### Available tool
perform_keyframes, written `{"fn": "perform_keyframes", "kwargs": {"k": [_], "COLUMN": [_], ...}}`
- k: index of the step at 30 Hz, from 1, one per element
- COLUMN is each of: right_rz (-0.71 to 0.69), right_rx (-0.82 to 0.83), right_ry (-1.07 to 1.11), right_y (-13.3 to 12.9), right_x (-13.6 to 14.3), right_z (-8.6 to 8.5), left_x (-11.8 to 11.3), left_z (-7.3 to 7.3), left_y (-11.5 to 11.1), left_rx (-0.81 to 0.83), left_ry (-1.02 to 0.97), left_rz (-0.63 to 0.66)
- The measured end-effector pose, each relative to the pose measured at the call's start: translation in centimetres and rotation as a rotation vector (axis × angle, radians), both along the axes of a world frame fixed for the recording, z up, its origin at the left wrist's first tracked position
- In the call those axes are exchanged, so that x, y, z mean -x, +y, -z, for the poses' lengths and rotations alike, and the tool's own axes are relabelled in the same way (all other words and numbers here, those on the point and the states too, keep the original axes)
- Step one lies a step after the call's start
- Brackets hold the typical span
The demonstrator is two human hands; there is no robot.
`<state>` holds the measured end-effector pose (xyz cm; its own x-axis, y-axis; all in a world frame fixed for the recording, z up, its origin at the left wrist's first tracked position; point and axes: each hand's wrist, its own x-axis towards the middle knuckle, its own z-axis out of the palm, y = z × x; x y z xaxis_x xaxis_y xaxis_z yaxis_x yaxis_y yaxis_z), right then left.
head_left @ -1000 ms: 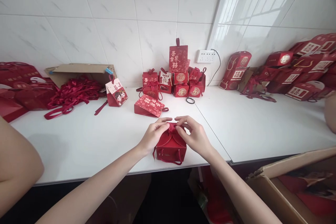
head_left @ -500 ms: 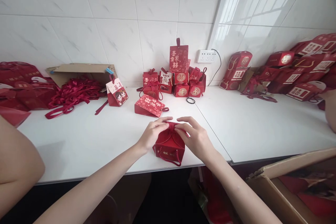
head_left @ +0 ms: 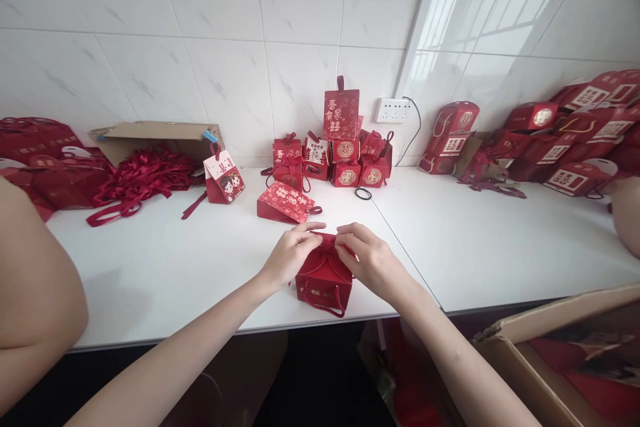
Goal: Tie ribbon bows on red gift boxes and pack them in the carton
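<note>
A red gift box (head_left: 324, 280) with a twisted cord handle stands upright at the front edge of the white table. On its top is a red ribbon bow (head_left: 327, 245). My left hand (head_left: 293, 252) pinches the bow's left side between thumb and fingers. From the other side, my right hand (head_left: 369, 255) has its thumb and fingertips closed on the bow's right part. The ribbon's ends are partly hidden by my fingers. Just behind my hands lies a flat-sided red box with a ribbon loop (head_left: 286, 202).
Several finished red boxes (head_left: 345, 160) are stacked by the wall. A cardboard box spills red ribbons (head_left: 150, 173) at left, near a small tag-shaped box (head_left: 224, 177). A black ring (head_left: 363, 193) lies behind. An open carton (head_left: 550, 340) is at lower right. Other people's arms (head_left: 40, 280) flank me.
My right fingers have drawn slightly closer together on the bow. The left hand stays nearly in place, and the box has hardly moved.
</note>
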<state>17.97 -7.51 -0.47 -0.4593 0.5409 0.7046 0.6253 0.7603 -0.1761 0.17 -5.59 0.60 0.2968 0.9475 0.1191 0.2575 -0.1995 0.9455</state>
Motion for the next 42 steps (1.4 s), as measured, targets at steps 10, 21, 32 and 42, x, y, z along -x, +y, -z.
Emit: {"fn": "perform_keyframes", "kwargs": {"k": [10, 21, 32, 42], "right_rz": [0.199, 0.39, 0.335, 0.207], "right_rx": [0.01, 0.688, 0.763, 0.673], "right_ry": [-0.171, 0.128, 0.269, 0.228], "right_y": [-1.2, -2.8, -1.5, -2.3], "right_x": [-2.3, 0.5, 0.6, 0.3], "right_z": [-0.5, -1.3, -0.3, -1.0], "left_x": [1.7, 0.6, 0.7, 1.1], "left_z": [-0.4, -1.3, -0.3, -0.3], "left_y": [-0.8, -3.1, -2.7, -1.9], "left_rx": [-0.343, -0.436, -0.458, -0.307], "left_ry": [0.377, 0.646, 0.49, 0.462], "left_rz": [-0.113, -0.096, -0.058, -0.02]}}
